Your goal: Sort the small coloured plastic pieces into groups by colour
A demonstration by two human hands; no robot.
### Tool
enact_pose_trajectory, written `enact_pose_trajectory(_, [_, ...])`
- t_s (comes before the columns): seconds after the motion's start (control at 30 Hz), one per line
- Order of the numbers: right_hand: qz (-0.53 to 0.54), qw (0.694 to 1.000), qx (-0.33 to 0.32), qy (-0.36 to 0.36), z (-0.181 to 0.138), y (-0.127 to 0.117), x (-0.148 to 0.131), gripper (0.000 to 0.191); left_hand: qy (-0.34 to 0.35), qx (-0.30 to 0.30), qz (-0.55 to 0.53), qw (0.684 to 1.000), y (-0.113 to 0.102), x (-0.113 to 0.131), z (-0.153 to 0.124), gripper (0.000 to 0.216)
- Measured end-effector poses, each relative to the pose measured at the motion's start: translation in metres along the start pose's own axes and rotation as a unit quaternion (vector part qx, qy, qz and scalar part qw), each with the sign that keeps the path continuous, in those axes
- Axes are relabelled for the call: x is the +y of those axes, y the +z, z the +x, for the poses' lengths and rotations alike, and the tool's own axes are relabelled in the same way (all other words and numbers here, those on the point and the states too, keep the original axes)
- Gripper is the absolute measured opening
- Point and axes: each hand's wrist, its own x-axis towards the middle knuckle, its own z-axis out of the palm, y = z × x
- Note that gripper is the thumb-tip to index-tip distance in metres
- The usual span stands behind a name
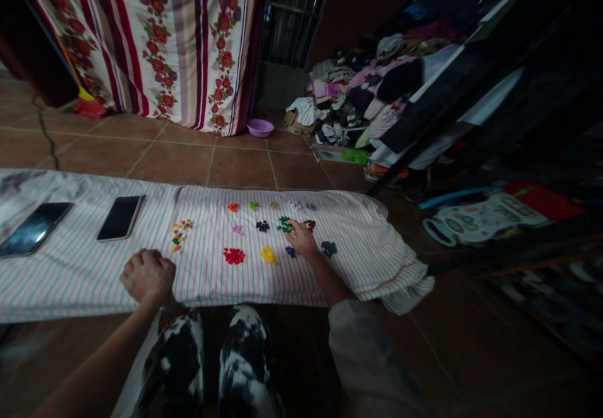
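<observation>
A striped cloth (pixel 75 267) lies across the tiled floor in front of me. Small piles of tiny coloured pieces are sorted on it: a red pile (pixel 234 255), a yellow pile (pixel 268 254), a green pile (pixel 283 224), a dark pile (pixel 262 225) and a mixed scatter (pixel 179 232). My right hand (pixel 301 237) rests on the cloth with its fingertips pinched at the green pile. My left hand (pixel 147 275) is curled into a loose fist on the cloth's near edge; what it holds, if anything, is hidden.
Two dark phones (pixel 120 217) (pixel 34 227) lie on the cloth's left part. A floral curtain (pixel 179 34) hangs behind, with a purple bowl (pixel 260 127) beside it. A heap of clothes (pixel 367 91) and toys (pixel 480 217) fill the right.
</observation>
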Motion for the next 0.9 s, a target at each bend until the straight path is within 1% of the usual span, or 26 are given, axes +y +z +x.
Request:
enact_pose_trajectory(0.1, [-0.036, 0.999, -0.008, 0.004, 0.001, 0.001, -0.003, 0.022, 0.007, 0.006, 0.002, 1.000, 0.002, -0.001, 0.000, 0.034])
enact_pose_trajectory(0.23, [-0.033, 0.999, 0.028, 0.015, 0.000, 0.006, 0.000, 0.013, 0.010, 0.017, -0.012, 1.000, 0.005, -0.003, 0.001, 0.032])
enact_pose_trajectory(0.37, [-0.018, 0.998, 0.052, 0.017, -0.001, 0.007, 0.002, 0.019, 0.003, -0.001, -0.025, 1.000, 0.004, -0.002, 0.002, 0.030])
enact_pose_trajectory(0.47, [-0.021, 0.999, 0.042, -0.005, -0.002, 0.006, 0.002, 0.027, -0.001, 0.000, -0.030, 1.000, 0.003, -0.002, 0.002, 0.029])
enact_pose_trajectory(0.57, [-0.040, 0.999, 0.024, -0.023, -0.003, 0.007, 0.000, 0.025, 0.004, 0.009, -0.030, 0.999, 0.005, -0.002, 0.002, 0.029])
enact_pose_trajectory(0.7, [-0.044, 0.999, 0.021, -0.009, -0.003, 0.009, 0.001, 0.015, 0.009, 0.013, -0.023, 1.000, 0.005, -0.003, 0.001, 0.029])
enact_pose_trajectory(0.8, [-0.010, 0.999, 0.030, -0.005, -0.003, 0.008, 0.004, 0.016, 0.006, 0.004, -0.016, 1.000, 0.003, -0.002, 0.002, 0.029])
enact_pose_trajectory(0.9, [0.027, 0.998, 0.049, 0.036, 0.001, 0.007, 0.008, 0.020, 0.007, 0.003, -0.010, 1.000, 0.002, -0.001, 0.002, 0.030])
